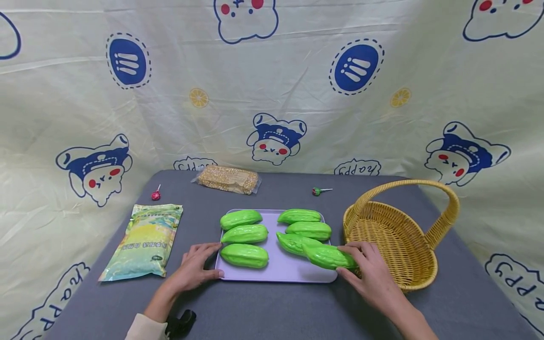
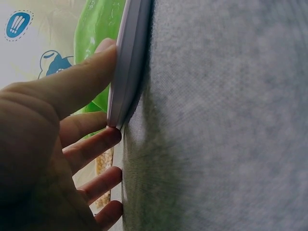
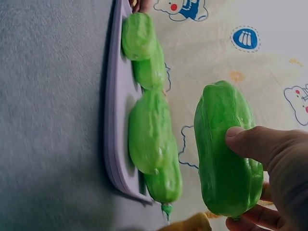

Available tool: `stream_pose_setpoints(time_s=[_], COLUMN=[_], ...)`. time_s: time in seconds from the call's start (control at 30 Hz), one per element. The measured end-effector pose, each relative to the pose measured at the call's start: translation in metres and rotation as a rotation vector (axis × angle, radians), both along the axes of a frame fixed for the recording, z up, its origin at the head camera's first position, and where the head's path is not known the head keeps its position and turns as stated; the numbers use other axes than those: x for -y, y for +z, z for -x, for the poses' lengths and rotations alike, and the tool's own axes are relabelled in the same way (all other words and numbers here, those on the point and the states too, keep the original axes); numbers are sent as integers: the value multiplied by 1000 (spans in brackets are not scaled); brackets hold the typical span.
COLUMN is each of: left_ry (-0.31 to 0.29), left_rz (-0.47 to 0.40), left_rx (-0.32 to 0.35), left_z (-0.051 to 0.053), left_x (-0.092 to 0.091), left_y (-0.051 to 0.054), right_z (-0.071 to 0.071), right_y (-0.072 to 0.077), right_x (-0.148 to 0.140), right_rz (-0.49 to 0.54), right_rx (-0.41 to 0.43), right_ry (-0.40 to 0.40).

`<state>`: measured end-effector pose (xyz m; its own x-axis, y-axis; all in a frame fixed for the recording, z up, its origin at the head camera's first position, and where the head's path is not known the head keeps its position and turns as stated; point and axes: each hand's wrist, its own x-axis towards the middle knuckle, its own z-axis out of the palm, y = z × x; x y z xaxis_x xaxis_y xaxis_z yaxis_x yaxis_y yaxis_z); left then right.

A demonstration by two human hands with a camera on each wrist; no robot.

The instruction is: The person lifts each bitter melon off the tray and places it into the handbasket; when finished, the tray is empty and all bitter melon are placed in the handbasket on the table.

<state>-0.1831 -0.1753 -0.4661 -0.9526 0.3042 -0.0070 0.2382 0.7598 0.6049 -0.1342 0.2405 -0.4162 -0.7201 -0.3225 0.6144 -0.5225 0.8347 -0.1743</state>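
Observation:
My right hand (image 1: 371, 271) grips the end of a glossy green ribbed gourd (image 1: 327, 256), thumb on one side and fingers on the other. In the right wrist view this held gourd (image 3: 226, 154) is raised off the lilac tray (image 1: 284, 269), above its right side. Three similar gourds (image 1: 244, 255) lie in a column on the tray's left half. Three more gourds (image 1: 309, 230) lie on its right half, the nearest partly covered by the held one. My left hand (image 1: 196, 267) rests its thumb and fingertips on the tray's left rim (image 2: 127, 72), fingers spread.
A wicker basket (image 1: 393, 236) with a tall handle stands right of the tray. A colourful packet (image 1: 146, 243) lies at left, a clear bag of grains (image 1: 228, 179) behind. Two lollipops, one red (image 1: 156, 194) and one green (image 1: 317, 191), lie at the back. A patterned curtain (image 1: 170, 61) hangs behind.

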Motion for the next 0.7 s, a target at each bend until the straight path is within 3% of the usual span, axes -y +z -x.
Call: stream_pose_setpoints(time_s=[0.33, 0.7], left_ry=[-6, 2], left_rz=[-2, 4], left_rx=[-2, -4], left_z=[1, 0], left_x=[0, 0], left_y=[0, 1], right_z=[-7, -10], right_y=[9, 18], right_x=[-25, -52], right_rz=[17, -19], right_rx=[-30, 0], right_ry=[-36, -142])
